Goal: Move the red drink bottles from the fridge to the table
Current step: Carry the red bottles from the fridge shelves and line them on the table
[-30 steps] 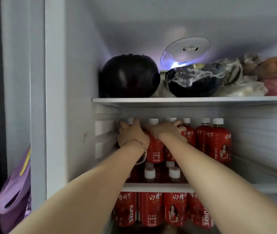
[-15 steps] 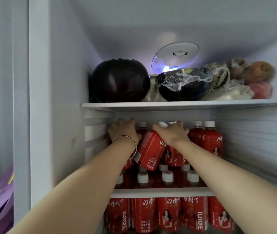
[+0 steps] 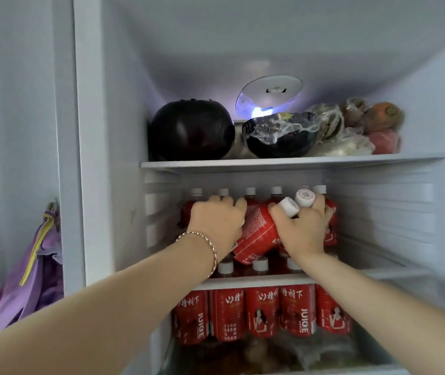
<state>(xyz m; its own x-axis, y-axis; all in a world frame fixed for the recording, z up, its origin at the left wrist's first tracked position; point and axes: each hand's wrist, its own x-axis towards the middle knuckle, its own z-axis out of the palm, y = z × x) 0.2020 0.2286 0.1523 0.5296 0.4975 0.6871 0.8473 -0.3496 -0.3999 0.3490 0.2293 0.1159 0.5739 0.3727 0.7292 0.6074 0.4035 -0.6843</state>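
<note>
Red drink bottles with white caps fill the fridge's middle shelf (image 3: 253, 283) and the row (image 3: 263, 312) below it. My right hand (image 3: 301, 228) grips the necks of two bottles between its fingers; both are tipped toward me, and the left one (image 3: 259, 234) shows its red label and white cap. My left hand (image 3: 216, 223), with a bracelet at the wrist, is curled round a bottle (image 3: 188, 212) at the shelf's left end, mostly hiding it. More bottles stand upright behind both hands.
The top shelf (image 3: 291, 160) holds a dark round fruit (image 3: 191, 129), a dark bowl under cling film (image 3: 279, 138) and bagged produce (image 3: 370, 125). A purple bag (image 3: 35, 272) hangs left of the fridge. The fridge's ribbed walls close in on both sides.
My right hand has tipped two bottles farther toward me, so their caps now face the camera. My left hand stays on the left bottle. The view has pulled back and dropped a little.
</note>
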